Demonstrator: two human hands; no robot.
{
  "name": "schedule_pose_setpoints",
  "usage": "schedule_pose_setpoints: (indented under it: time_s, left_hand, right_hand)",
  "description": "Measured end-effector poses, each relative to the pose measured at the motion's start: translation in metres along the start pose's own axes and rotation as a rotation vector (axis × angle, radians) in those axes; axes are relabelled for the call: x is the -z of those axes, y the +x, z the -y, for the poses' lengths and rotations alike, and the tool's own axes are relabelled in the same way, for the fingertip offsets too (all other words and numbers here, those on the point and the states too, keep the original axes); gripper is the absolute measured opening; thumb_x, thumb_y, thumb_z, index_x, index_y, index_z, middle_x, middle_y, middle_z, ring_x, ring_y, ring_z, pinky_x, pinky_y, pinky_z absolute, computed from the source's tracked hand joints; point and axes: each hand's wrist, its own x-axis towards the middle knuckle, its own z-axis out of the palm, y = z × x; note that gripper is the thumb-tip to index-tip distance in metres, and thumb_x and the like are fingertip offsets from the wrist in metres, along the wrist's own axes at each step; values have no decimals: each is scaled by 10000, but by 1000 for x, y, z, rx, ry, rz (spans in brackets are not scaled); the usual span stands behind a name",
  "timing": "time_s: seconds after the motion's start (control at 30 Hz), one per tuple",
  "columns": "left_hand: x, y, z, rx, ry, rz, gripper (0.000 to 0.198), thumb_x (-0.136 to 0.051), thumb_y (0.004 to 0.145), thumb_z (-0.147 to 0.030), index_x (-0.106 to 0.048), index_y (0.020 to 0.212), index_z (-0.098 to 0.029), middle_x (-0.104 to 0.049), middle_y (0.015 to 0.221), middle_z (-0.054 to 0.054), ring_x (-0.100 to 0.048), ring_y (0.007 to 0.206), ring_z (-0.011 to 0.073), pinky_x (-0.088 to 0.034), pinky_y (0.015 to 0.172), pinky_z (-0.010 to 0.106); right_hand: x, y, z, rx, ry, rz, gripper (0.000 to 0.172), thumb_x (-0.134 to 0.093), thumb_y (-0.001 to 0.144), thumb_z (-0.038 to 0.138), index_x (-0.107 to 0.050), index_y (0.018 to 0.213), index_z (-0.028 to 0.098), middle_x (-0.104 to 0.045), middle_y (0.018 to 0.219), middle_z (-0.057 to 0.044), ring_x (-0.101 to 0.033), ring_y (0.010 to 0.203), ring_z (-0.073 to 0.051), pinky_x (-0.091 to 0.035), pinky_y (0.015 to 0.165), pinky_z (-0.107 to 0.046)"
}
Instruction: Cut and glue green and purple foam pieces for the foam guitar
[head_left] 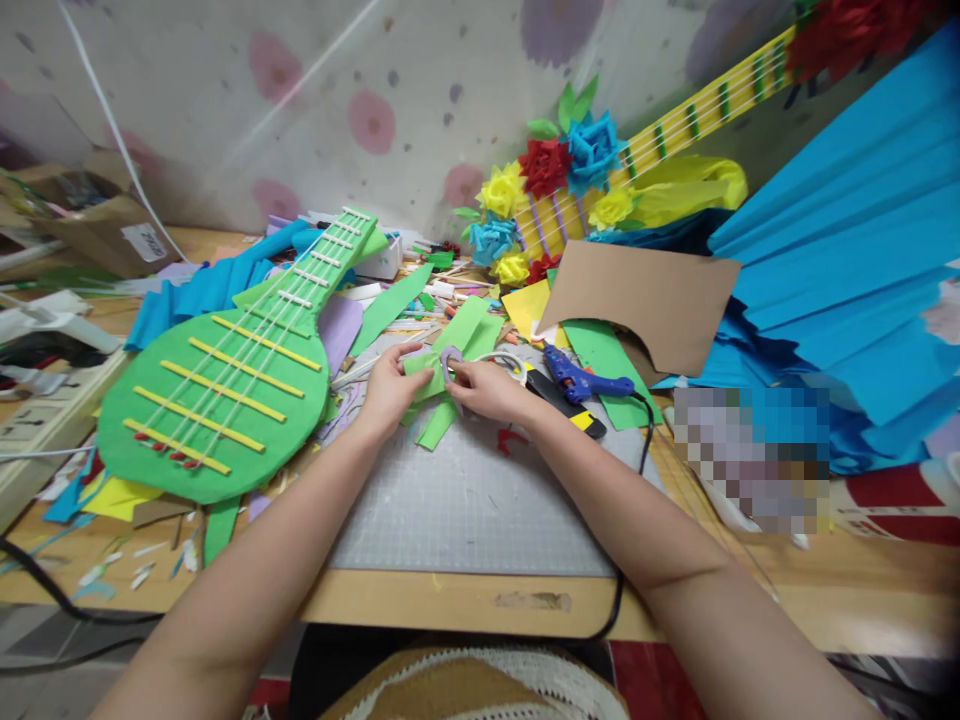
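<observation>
My left hand (pixel 391 386) pinches a folded green paper strip (pixel 429 385) over the far edge of a grey cutting mat (pixel 472 500). My right hand (pixel 487 388) is closed on the same strip from the right, beside a small purple ring (pixel 450 357) that sits on the paper. More green strips (pixel 469 330) fan out behind the hands. Both forearms reach in from the bottom of the view.
A green cardboard guitar (pixel 225 390) with yellow bars lies to the left. A blue glue gun (pixel 581 378) and tape roll (pixel 510 362) lie right of the hands. Brown cardboard (pixel 645 295), blue pleated paper (pixel 847 250) and a flowered yellow guitar (pixel 570 190) crowd the right.
</observation>
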Motion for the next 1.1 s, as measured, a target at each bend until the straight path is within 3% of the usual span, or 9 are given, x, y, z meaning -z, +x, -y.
schedule_pose_setpoints:
  time_s: [0.4,0.63,0.9,1.1]
  left_hand:
    - [2,2,2,-19,89,-1,497,-681,551,-148,-588,1038,-108,-618,630,-22,-524,504,94,-401,499,206]
    - [4,3,5,-11,97,19,518,-694,541,-188,-600,1043,-100,-624,649,-14,-533,533,101,-420,542,218]
    - [1,2,4,-8,10,-12,503,-704,517,-167,-597,1006,-121,-634,644,-19,-536,514,90,-424,519,205]
    - [1,-2,-2,28,-21,-25,491,-713,515,-164,-618,995,-118,-586,539,-57,-503,440,79,-405,467,200]
  right_hand:
    - [1,-2,3,17,-96,40,191,-450,889,258,-570,962,129,-656,814,-75,-537,661,-141,-297,581,-234]
    - [2,-1,1,15,-99,52,216,-446,894,278,-592,919,121,-659,816,-81,-548,673,-146,-297,582,-231]
    - [-3,1,-4,30,39,-14,283,-390,909,278,-567,1090,152,-647,1039,-109,-577,864,-174,-372,736,-246]
    - [-5,4,-10,40,288,-33,309,-439,866,272,-587,1104,142,-623,784,-20,-524,693,-127,-373,648,-224]
